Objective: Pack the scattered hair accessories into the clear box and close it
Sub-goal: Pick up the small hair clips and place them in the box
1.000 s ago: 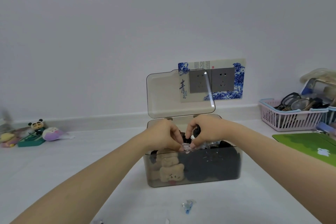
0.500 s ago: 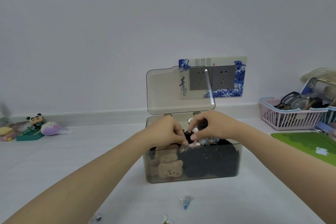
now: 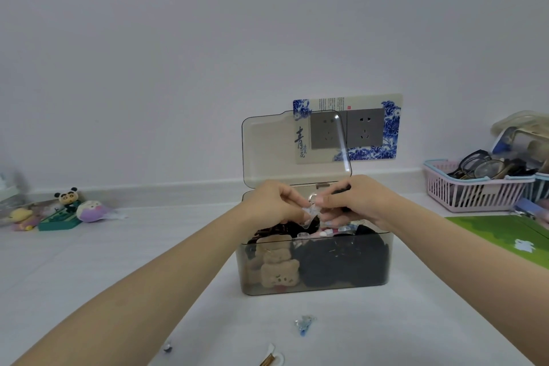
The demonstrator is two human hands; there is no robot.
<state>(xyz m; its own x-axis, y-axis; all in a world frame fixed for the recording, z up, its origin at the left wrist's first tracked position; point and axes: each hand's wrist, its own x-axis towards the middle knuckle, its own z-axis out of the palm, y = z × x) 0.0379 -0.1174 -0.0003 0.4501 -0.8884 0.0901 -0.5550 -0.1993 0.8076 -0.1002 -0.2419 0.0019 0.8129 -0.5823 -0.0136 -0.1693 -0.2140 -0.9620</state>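
The clear box stands mid-table with its lid hinged upright. Inside lie brown bear clips, dark scrunchies and small pale clips. Above the box opening, my left hand and my right hand meet and together pinch a small clear hair accessory. My right hand also wraps a dark item against the palm. On the table in front lie a small blue clear clip, a tiny clip and a white and gold clip.
A pink basket with glasses stands at the back right, a green mat beside it. Small toys sit at the back left against the wall. A socket plate is on the wall behind the lid.
Both hands have lifted slightly above the box opening and still work the small clear accessory between their fingertips. The view dipped, showing more loose clips at the front edge.
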